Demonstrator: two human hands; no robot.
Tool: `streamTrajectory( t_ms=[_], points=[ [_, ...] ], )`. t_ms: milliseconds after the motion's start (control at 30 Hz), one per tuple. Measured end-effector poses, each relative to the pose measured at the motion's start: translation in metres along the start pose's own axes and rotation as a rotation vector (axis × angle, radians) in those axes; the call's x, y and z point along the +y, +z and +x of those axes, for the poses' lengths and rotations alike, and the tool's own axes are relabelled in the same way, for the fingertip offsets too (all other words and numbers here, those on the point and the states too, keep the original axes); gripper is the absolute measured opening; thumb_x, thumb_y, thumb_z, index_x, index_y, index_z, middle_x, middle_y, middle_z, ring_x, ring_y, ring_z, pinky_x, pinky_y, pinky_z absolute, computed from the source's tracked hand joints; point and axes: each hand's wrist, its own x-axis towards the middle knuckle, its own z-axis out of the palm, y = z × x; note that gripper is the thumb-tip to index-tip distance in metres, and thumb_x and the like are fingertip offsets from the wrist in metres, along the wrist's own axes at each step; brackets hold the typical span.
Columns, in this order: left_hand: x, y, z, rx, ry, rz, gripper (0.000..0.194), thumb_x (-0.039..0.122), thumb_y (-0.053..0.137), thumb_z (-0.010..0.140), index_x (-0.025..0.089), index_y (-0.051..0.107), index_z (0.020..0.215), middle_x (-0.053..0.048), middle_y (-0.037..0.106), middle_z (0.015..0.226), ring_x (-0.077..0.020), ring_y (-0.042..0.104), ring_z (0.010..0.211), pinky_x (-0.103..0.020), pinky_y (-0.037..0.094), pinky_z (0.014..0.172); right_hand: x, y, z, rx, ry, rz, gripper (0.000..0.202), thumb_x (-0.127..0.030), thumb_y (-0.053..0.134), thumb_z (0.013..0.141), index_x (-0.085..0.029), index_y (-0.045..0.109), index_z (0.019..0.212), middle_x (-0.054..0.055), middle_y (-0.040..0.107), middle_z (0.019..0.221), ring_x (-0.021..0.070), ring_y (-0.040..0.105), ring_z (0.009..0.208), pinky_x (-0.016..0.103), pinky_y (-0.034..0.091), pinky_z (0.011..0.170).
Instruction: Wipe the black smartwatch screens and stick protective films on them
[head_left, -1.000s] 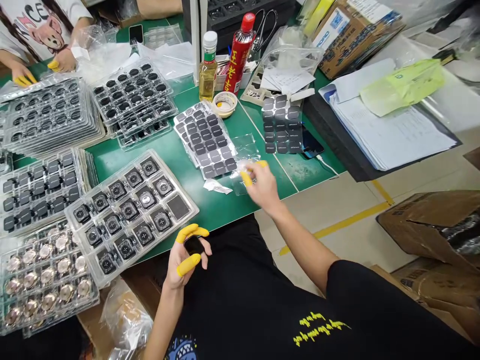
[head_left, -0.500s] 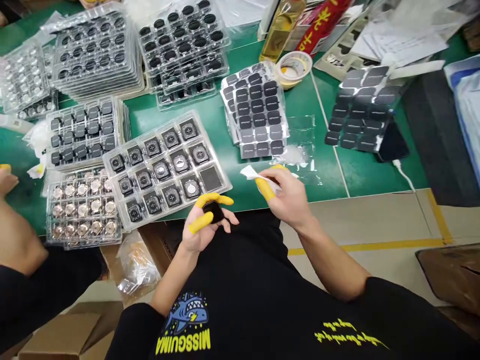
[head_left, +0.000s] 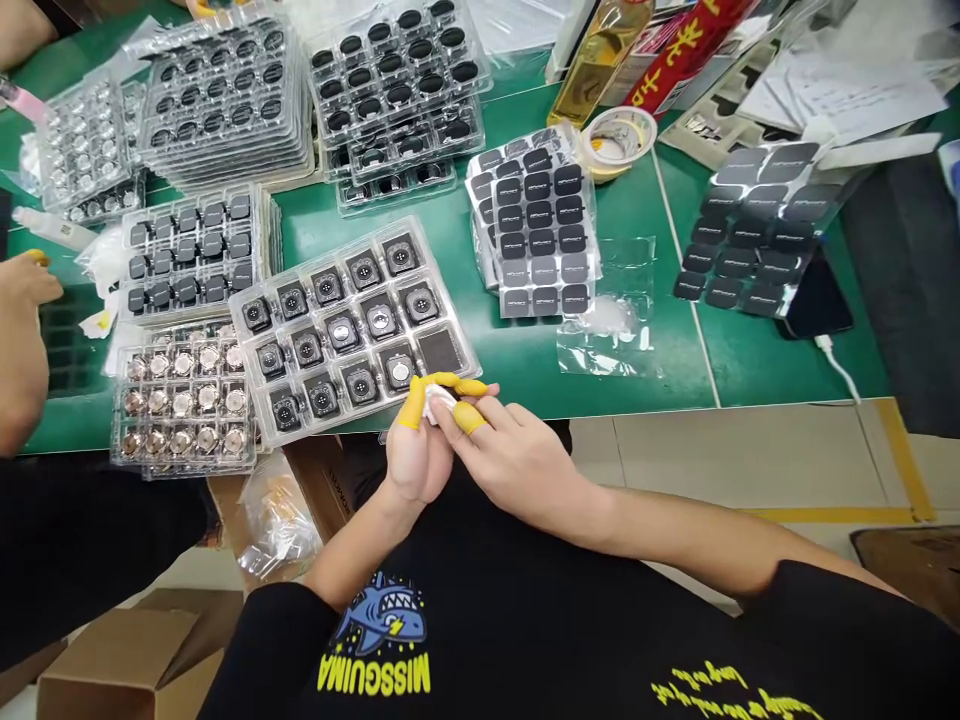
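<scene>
White wipe point(head_left: 439, 400) sits pinched between both hands just off the table's point(head_left: 525, 365) near edge, left hand point(head_left: 415, 455) cupping from below, right hand point(head_left: 517, 455) pressing from the right.

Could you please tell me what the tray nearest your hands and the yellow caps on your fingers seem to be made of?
The tray looks like thin clear moulded plastic: glossy and see-through. The finger caps seem to be thin rubber or latex: matte yellow, hugging the fingertips.
</scene>
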Motion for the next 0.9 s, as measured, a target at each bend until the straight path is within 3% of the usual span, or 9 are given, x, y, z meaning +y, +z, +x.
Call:
streamTrajectory(
  t_ms=[100,200,333,433,600,733,900],
  points=[
    [-0.002,-0.003,0.001,0.058,0.003,-0.028,0.041,0.041,0.049,0.117,0.016,0.08,0.107,-0.011,0.087,0.111,-0.0306,0.08,0.133,-0.048,0.054,0.13,-0.001,-0.004,0.002,-0.017,0.034,-0.059,0.041,-0.002,0.052,0.105,0.003,0.076,0.138,0.017,0.083,0.106,0.0273,0.065,0.096,0.04,0.044,0.068],
    [-0.002,-0.001,-0.001,0.044,-0.015,-0.049,0.045,0.042,0.046,0.118,0.015,0.08,0.103,-0.013,0.086,0.105,-0.0332,0.083,0.127,-0.053,0.055,0.128,-0.003,-0.01,-0.003,-0.041,0.02,-0.064,0.04,-0.002,0.053,0.105,0.006,0.075,0.137,0.017,0.08,0.1,0.0272,0.062,0.093,0.041,0.043,0.068],
    [0.006,0.005,-0.003,-0.003,-0.051,-0.053,0.055,0.054,0.044,0.116,0.017,0.078,0.095,-0.011,0.082,0.088,-0.0385,0.085,0.123,-0.061,0.056,0.125,-0.008,-0.013,-0.008,-0.055,-0.066,-0.01,0.035,-0.006,0.054,0.106,0.001,0.081,0.127,0.016,0.079,0.098,0.0288,0.06,0.093,0.043,0.046,0.074],
    [0.014,0.007,-0.004,-0.021,-0.09,-0.036,0.064,0.065,0.041,0.115,0.017,0.078,0.094,-0.013,0.083,0.089,-0.0418,0.082,0.13,-0.064,0.055,0.125,-0.01,-0.01,-0.004,-0.03,-0.056,0.008,0.037,-0.007,0.053,0.107,-0.001,0.081,0.13,0.014,0.077,0.095,0.029,0.059,0.091,0.043,0.044,0.074],
    [0.017,0.002,-0.002,-0.093,-0.029,-0.02,0.066,0.066,0.036,0.114,0.016,0.079,0.102,-0.016,0.087,0.099,-0.0436,0.079,0.136,-0.066,0.051,0.129,-0.006,-0.005,0.004,0.0,-0.046,0.021,0.041,-0.007,0.049,0.109,0.0,0.078,0.136,0.013,0.076,0.092,0.0285,0.059,0.09,0.043,0.04,0.07],
    [0.017,-0.004,-0.003,-0.121,0.007,-0.031,0.053,0.06,0.05,0.111,0.015,0.079,0.112,-0.019,0.088,0.115,-0.0456,0.073,0.146,-0.068,0.046,0.133,0.0,-0.002,0.006,0.01,-0.064,0.029,0.04,-0.006,0.05,0.108,-0.003,0.077,0.138,0.015,0.078,0.098,0.0279,0.06,0.095,0.041,0.04,0.072],
    [0.021,-0.001,-0.004,-0.014,0.064,-0.045,0.043,0.05,0.055,0.11,0.014,0.08,0.11,-0.019,0.085,0.128,-0.0412,0.062,0.158,-0.06,0.046,0.137,0.011,0.002,0.015,0.002,-0.044,-0.035,0.042,-0.006,0.052,0.108,-0.001,0.074,0.144,0.014,0.076,0.095,0.0274,0.059,0.096,0.041,0.037,0.072]
  ],
)
